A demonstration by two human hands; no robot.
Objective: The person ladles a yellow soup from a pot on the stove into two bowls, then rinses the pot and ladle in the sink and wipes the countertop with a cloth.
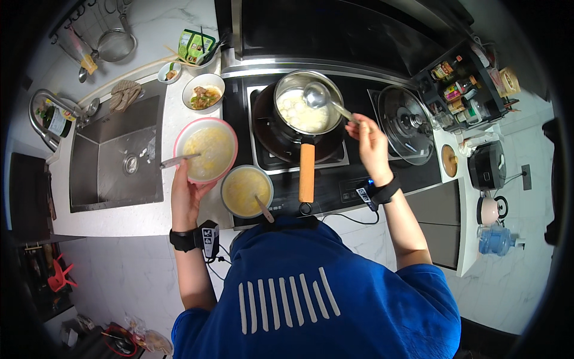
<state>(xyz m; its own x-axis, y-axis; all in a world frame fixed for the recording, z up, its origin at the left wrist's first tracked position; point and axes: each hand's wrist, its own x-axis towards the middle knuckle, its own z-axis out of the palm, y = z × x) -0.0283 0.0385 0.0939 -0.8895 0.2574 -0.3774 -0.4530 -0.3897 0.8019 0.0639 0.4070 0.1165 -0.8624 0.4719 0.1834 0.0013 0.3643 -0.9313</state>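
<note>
My right hand [368, 142] grips the handle of a metal ladle [316, 95], whose bowl hangs over a steel saucepan [340, 89]. Pale round pieces in whitish liquid [299, 112] lie inside the pan, and its wooden handle [306, 172] points towards me. My left hand [188, 193] holds a pink-rimmed bowl [235, 143] of yellowish soup by its near side, with a spoon [177, 160] resting in it. Just right of that hand, a grey-rimmed bowl [223, 197] of similar soup stands at the counter's front edge, holding another spoon [264, 209].
A steel sink [87, 179] lies left. Behind the pink-rimmed bowl stand a bowl of food [184, 95] and a small dish [165, 67]. A glass lid [403, 134] rests on the right burner, near a bottle rack [462, 85] and a round wooden lid [448, 160].
</note>
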